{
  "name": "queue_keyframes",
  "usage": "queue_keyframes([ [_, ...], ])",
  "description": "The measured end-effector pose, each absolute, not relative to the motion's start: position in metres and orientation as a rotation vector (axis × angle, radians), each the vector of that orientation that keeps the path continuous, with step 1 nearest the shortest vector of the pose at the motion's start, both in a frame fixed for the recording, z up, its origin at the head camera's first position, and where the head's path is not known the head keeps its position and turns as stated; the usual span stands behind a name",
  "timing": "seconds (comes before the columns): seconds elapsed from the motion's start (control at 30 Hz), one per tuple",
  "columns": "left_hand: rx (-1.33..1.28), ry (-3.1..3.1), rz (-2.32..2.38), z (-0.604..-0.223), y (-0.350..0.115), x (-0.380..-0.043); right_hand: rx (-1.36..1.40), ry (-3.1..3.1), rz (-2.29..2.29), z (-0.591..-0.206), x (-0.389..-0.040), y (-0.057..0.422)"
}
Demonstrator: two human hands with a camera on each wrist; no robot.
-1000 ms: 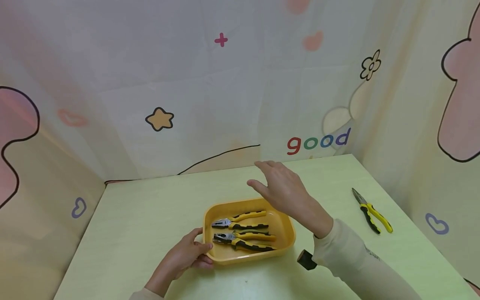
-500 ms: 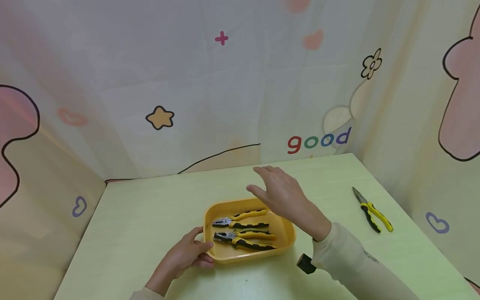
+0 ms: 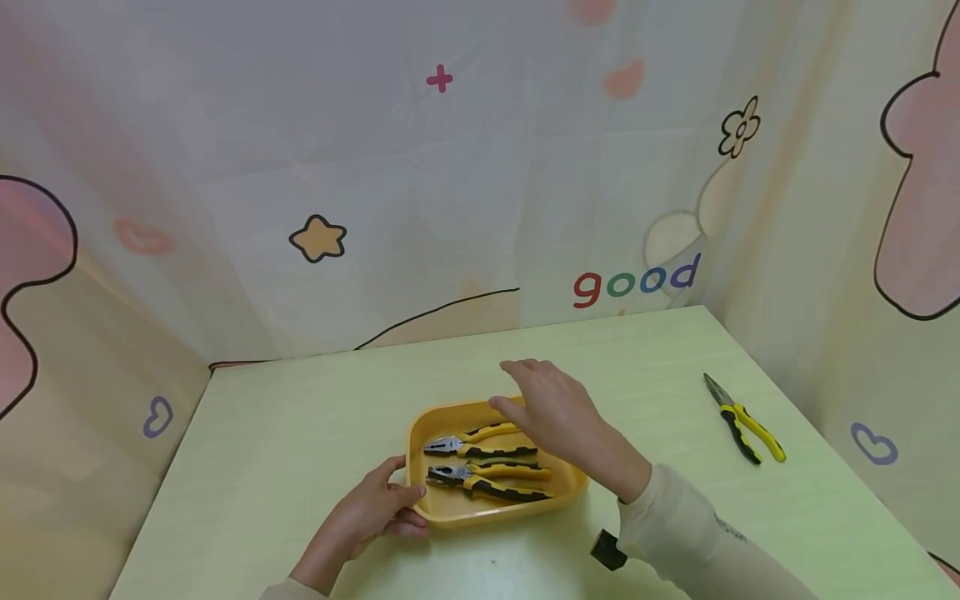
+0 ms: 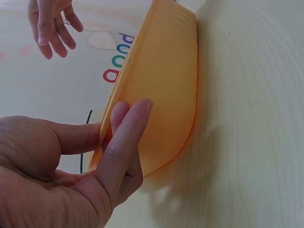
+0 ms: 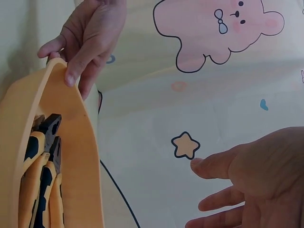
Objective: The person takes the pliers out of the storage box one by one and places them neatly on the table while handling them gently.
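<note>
A yellow plastic tray (image 3: 495, 518) sits near the front of the table, holding two pairs of combination pliers with yellow-and-black handles. The farther pliers (image 3: 450, 445) and the nearer pliers (image 3: 457, 477) lie side by side, metal heads to the left. My left hand (image 3: 375, 504) grips the tray's left end, thumb over the rim; in the left wrist view its fingers (image 4: 126, 137) press the outer wall. Above the tray's right part hovers my right hand (image 3: 558, 417), fingers extended and holding nothing. It hides the tray's far right corner and some of the far handle.
Long-nose pliers (image 3: 731, 412) with yellow-and-black handles lie on the pale green table (image 3: 285, 450), toward its right edge. Printed fabric walls (image 3: 420, 192) enclose the back and both sides. A black block (image 3: 608, 550) sits at my right wrist.
My right hand has come down and slightly toward me, lower over the tray. The left hand, tray and all the pliers have stayed where they were.
</note>
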State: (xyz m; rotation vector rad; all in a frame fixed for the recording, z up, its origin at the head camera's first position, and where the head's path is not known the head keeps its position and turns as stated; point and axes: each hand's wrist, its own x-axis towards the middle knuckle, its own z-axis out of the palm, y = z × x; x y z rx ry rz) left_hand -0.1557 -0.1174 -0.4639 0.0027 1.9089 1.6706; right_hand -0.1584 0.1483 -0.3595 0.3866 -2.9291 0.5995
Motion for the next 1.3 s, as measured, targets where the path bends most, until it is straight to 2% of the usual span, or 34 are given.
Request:
queue_keyframes([
  [0.73,-0.002,1.895,1.675,-0.464,-0.119,-0.155,0.503,-2.944,0.619,-0.412,-0.149,0.138],
  [1.3,0.038,1.885,1.699,-0.466,-0.122,-0.156,0.554,-3.06,0.622,-0.436,-0.146,0.134],
])
